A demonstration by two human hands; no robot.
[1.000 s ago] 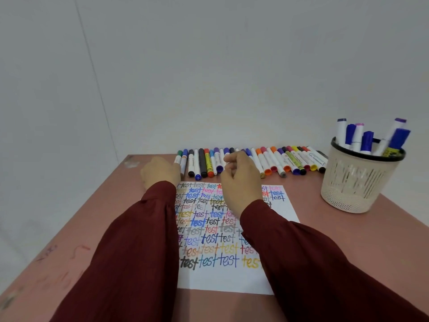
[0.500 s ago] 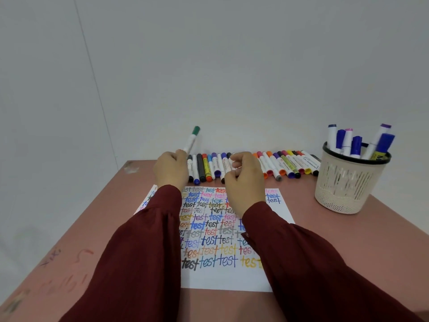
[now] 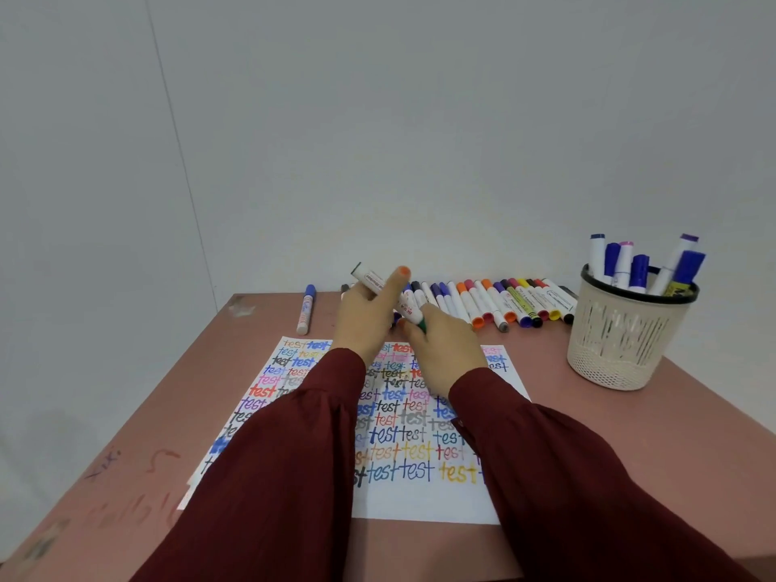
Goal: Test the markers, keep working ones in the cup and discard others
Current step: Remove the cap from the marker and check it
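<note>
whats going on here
A person in dark red sleeves is testing markers. The left hand grips a white marker with a green cap, and the right hand has its grip on the cap end, above a white sheet filled with coloured "test" words. A row of capped markers lies at the back, one blue-capped marker lies apart on the left, and a white mesh cup holds several.

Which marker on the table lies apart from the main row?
The blue-capped marker, lying alone left of the row, whose markers lie packed side by side. The green-capped marker is held, not lying.
</note>
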